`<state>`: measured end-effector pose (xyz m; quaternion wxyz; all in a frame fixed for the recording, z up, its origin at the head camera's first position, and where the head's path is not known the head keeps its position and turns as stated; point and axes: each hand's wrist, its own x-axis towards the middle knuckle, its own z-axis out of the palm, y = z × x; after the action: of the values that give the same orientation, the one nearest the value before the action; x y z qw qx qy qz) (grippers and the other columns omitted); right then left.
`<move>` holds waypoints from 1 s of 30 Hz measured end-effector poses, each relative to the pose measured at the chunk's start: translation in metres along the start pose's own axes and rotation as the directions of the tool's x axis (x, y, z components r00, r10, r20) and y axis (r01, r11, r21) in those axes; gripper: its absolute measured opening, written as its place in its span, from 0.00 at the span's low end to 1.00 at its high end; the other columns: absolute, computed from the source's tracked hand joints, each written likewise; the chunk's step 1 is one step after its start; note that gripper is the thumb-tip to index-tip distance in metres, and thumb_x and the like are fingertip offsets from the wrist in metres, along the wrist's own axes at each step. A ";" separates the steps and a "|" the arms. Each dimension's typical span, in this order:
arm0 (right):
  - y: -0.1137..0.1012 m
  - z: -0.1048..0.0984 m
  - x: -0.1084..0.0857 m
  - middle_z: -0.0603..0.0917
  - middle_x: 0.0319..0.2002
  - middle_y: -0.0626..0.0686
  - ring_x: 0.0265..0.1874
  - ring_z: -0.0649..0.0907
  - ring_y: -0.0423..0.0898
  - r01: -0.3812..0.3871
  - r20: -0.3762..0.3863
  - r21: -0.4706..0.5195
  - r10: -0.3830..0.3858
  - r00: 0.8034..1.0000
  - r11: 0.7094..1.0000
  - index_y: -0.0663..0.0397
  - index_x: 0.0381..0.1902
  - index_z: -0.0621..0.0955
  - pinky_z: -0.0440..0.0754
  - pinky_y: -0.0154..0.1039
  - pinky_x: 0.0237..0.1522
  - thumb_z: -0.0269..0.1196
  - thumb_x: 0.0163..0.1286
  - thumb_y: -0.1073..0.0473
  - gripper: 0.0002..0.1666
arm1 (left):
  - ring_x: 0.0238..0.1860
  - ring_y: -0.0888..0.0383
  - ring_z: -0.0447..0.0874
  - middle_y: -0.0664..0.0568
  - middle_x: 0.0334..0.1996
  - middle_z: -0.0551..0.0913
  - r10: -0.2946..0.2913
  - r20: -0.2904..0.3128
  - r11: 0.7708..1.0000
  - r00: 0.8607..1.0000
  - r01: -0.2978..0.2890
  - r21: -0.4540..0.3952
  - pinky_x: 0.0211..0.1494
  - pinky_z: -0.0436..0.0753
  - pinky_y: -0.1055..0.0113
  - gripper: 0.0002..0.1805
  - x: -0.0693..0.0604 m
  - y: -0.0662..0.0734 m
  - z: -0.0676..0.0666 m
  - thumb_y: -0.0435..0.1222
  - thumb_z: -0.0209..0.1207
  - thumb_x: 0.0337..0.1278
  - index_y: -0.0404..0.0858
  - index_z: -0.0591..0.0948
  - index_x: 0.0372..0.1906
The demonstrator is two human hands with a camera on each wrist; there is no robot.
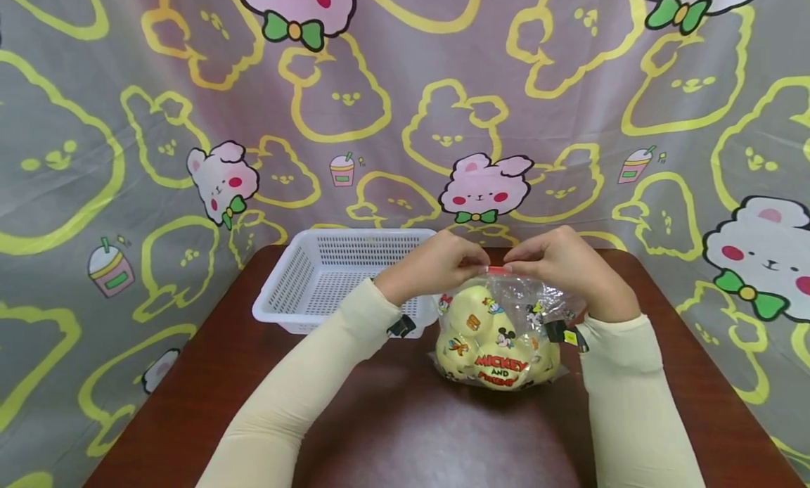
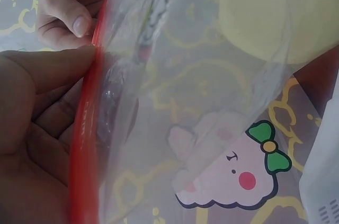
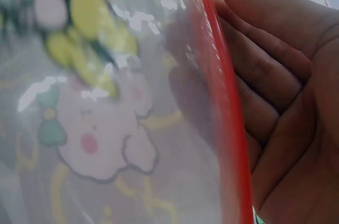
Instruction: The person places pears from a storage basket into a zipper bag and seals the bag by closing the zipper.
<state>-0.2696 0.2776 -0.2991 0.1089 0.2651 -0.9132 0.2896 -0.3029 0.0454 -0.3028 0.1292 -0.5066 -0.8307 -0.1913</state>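
A clear zip bag (image 1: 531, 291) with a red zip strip (image 1: 500, 269) along its top stands on the table, printed with cartoon figures and red lettering. Several pale yellow rounded things (image 1: 471, 309) fill its lower part; their kind is unclear through the plastic. My left hand (image 1: 433, 266) pinches the strip near its middle, thumb and fingertips on the red edge. Close beside it, my right hand (image 1: 563, 266) pinches the same strip from the other side. In the left wrist view both hands meet at the strip. The right wrist view shows the right fingers curled behind it.
A white perforated plastic basket (image 1: 373, 249) stands at the back left of the dark red-brown table (image 1: 380, 411), close to the bag's left side. A grey cloth (image 1: 392, 108) with bear and rabbit drawings hangs behind and at both sides.
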 end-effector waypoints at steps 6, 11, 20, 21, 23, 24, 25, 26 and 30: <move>0.000 0.004 0.003 0.86 0.29 0.42 0.22 0.78 0.41 0.032 0.005 0.008 -0.032 0.999 0.999 0.46 0.32 0.90 0.75 0.37 0.24 0.72 0.59 0.60 0.03 | 0.28 0.69 0.75 0.60 0.31 0.84 0.025 -0.015 1.000 1.000 -0.025 -0.005 0.35 0.74 0.75 0.05 0.002 0.001 -0.001 0.35 0.62 0.63 0.43 0.88 0.37; 0.002 0.012 0.004 0.86 0.28 0.41 0.24 0.79 0.40 0.059 0.041 0.014 -0.060 0.997 0.998 0.46 0.30 0.90 0.76 0.37 0.26 0.71 0.60 0.62 0.04 | 0.27 0.70 0.76 0.59 0.31 0.85 0.011 -0.001 1.000 1.000 -0.011 -0.024 0.35 0.75 0.76 0.06 -0.002 0.001 0.003 0.34 0.61 0.63 0.42 0.88 0.38; 0.001 0.012 0.006 0.86 0.28 0.41 0.23 0.78 0.40 0.079 0.035 0.001 -0.079 0.996 0.997 0.46 0.30 0.89 0.76 0.38 0.27 0.71 0.60 0.63 0.04 | 0.25 0.70 0.75 0.59 0.31 0.85 0.020 -0.016 1.000 1.000 -0.020 0.000 0.34 0.75 0.77 0.06 -0.003 -0.003 0.003 0.33 0.61 0.63 0.42 0.88 0.38; 0.001 0.011 0.006 0.86 0.28 0.41 0.23 0.78 0.40 0.081 0.030 -0.001 -0.081 0.996 0.997 0.46 0.30 0.89 0.76 0.38 0.27 0.71 0.60 0.62 0.04 | 0.25 0.70 0.75 0.60 0.31 0.85 0.017 -0.017 1.000 1.000 -0.017 -0.001 0.34 0.75 0.77 0.06 -0.002 -0.003 0.002 0.34 0.61 0.63 0.42 0.88 0.38; 0.000 0.010 0.005 0.86 0.28 0.41 0.23 0.78 0.40 0.080 0.025 0.003 -0.080 0.996 0.997 0.46 0.30 0.89 0.76 0.38 0.27 0.71 0.61 0.62 0.04 | 0.24 0.70 0.75 0.59 0.31 0.85 0.016 -0.014 1.000 1.000 -0.016 0.000 0.33 0.75 0.76 0.06 -0.002 -0.001 0.000 0.34 0.61 0.63 0.42 0.88 0.38; 0.000 0.010 0.005 0.86 0.28 0.41 0.23 0.77 0.40 0.075 0.027 0.009 -0.076 0.997 0.997 0.46 0.30 0.89 0.75 0.38 0.27 0.71 0.61 0.61 0.03 | 0.24 0.69 0.74 0.59 0.30 0.85 0.018 -0.011 1.000 1.000 -0.018 0.002 0.33 0.74 0.76 0.06 -0.003 -0.001 0.000 0.34 0.61 0.63 0.42 0.88 0.38; 0.000 0.010 0.004 0.86 0.28 0.41 0.23 0.77 0.40 0.071 0.031 0.011 -0.071 0.997 0.997 0.45 0.29 0.89 0.75 0.38 0.27 0.71 0.61 0.61 0.04 | 0.24 0.69 0.75 0.59 0.30 0.85 0.023 -0.007 1.000 1.000 -0.023 0.005 0.33 0.74 0.76 0.06 -0.004 0.000 -0.001 0.34 0.61 0.63 0.41 0.87 0.38; 0.001 0.011 0.003 0.86 0.27 0.40 0.22 0.77 0.39 0.071 0.032 0.011 -0.071 0.997 0.997 0.45 0.29 0.89 0.75 0.38 0.27 0.71 0.61 0.61 0.04 | 0.24 0.69 0.75 0.59 0.30 0.85 0.025 -0.002 1.000 1.000 -0.025 0.005 0.33 0.74 0.76 0.06 -0.005 0.001 -0.001 0.34 0.61 0.63 0.41 0.87 0.38; 0.002 0.012 0.001 0.85 0.26 0.38 0.22 0.77 0.39 0.076 0.022 0.010 -0.076 0.997 0.997 0.43 0.29 0.89 0.75 0.37 0.26 0.71 0.61 0.61 0.05 | 0.24 0.70 0.75 0.60 0.30 0.85 0.035 -0.003 0.999 0.999 -0.035 0.019 0.32 0.74 0.76 0.05 -0.008 0.002 -0.002 0.34 0.62 0.62 0.41 0.87 0.38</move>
<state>-0.2714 0.2715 -0.3095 0.1084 0.3032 -0.9024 0.2865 -0.2979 0.0393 -0.3040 0.1389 -0.5192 -0.8234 -0.1820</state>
